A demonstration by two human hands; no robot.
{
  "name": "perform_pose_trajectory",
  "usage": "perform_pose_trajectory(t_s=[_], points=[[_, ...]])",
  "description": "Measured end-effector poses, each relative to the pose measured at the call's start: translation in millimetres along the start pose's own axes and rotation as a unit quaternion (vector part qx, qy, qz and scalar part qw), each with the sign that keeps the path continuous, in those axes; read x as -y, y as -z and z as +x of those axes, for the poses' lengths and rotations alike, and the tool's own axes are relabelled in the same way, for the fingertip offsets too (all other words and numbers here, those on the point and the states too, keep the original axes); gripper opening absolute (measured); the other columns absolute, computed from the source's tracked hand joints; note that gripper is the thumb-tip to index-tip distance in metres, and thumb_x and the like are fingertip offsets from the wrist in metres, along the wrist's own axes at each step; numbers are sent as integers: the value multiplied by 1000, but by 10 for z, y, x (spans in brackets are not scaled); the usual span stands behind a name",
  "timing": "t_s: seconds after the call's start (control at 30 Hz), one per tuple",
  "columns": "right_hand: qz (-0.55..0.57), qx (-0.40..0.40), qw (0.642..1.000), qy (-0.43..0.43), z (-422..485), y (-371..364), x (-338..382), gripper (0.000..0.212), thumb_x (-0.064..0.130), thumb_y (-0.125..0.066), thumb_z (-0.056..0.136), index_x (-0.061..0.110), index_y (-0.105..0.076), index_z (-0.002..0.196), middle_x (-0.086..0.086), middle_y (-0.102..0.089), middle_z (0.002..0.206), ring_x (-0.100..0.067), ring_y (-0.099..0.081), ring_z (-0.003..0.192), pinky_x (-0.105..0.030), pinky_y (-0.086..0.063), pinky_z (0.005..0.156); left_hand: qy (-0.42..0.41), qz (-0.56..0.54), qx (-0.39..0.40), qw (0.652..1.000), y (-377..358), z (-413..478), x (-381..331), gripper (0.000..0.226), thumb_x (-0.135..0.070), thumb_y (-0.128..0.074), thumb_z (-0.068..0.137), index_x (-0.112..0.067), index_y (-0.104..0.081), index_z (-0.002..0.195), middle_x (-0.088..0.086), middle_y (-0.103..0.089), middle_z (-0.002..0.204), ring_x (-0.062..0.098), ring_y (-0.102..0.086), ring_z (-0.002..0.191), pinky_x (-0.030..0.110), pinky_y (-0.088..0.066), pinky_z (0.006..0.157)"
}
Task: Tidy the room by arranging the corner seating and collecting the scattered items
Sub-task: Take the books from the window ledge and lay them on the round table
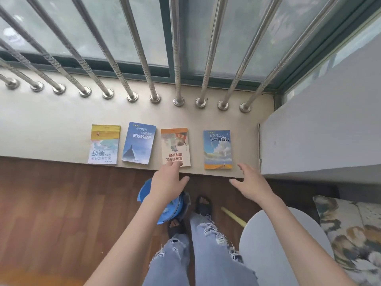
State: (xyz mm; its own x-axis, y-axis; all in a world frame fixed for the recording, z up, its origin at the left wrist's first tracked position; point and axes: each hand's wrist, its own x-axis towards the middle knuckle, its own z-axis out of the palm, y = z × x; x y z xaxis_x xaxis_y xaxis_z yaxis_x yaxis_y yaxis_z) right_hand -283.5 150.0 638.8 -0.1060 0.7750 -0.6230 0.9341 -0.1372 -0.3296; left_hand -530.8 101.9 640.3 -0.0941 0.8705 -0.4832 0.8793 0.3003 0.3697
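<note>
**Q:** What lies nearest the viewer?

**A:** Legs in ripped pale-blue jeans (206, 254). A round white tabletop (268, 250) is at right, with a floral fabric cushion (350, 234) beside it. A round blue plastic bucket (165, 213) sits under the left forearm on the brown wooden floor (51, 203).

**Q:** And the hands?

**A:** Both are spread, fingers apart, holding nothing. The left hand (169, 180) has its fingertips at the near edge of the orange-and-white paperback book (175, 145). The right hand (253, 182) hovers just short of the sky-blue paperback book (217, 149).

**Q:** How do the books lie?

**A:** Flat in a row on the beige stone windowsill (51, 124), beside a yellow-topped paperback (104, 144) and a dark-blue paperback (138, 143). Their long axes run toward the window. The orange-and-white title reads upside down, the sky-blue one upright. Steel window bars (177, 58) rise behind.
</note>
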Motion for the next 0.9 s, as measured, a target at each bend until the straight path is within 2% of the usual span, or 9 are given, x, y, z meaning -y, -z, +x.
perform_pose_trajectory(t_s=[0.13, 0.4, 0.57, 0.8, 0.9], points=[[-8, 32, 999, -20, 430, -194, -186, 66, 36, -61, 92, 18, -32, 148, -5, -40, 149, -25, -44, 132, -35, -40, 102, 30, -48, -26, 998, -309, 337, 81, 48, -39, -53, 92, -22, -45, 136, -5, -50, 136, 17, -48, 122, 35, -44, 89], [26, 23, 998, -54, 1215, -560, -418, 63, 30, -62, 91, 11, -37, 145, -10, -44, 144, -28, -43, 132, -35, -37, 103, 126, -94, -62, 986, -771, 899, 340, 48, -36, -54, 93, -19, -45, 136, -5, -51, 135, 17, -48, 122, 36, -43, 91], [45, -6, 996, -70, 1665, -819, -521, 63, 35, -61, 91, 13, -38, 145, -9, -43, 144, -26, -44, 131, -35, -39, 100, 177, -126, -69, 974, -1092, 1281, 493, 50, -37, -56, 92, -18, -45, 137, -2, -51, 136, 18, -47, 125, 39, -41, 96], [64, -46, 992, -97, 2210, -1172, -705, 68, 32, -67, 86, 10, -39, 144, -14, -42, 140, -31, -44, 129, -38, -37, 104, 195, -122, -72, 970, -1556, 1777, 737, 58, -41, -60, 89, -16, -42, 139, -1, -49, 138, 19, -46, 126, 39, -41, 96], [90, -76, 984, -132, 2349, -1340, -782, 83, 37, -72, 83, 5, -29, 147, -16, -37, 145, -32, -38, 134, -39, -36, 107, 254, -166, -91, 949, -1699, 1939, 830, 72, -45, -65, 85, -15, -34, 143, 0, -44, 143, 21, -44, 129, 41, -41, 98]])
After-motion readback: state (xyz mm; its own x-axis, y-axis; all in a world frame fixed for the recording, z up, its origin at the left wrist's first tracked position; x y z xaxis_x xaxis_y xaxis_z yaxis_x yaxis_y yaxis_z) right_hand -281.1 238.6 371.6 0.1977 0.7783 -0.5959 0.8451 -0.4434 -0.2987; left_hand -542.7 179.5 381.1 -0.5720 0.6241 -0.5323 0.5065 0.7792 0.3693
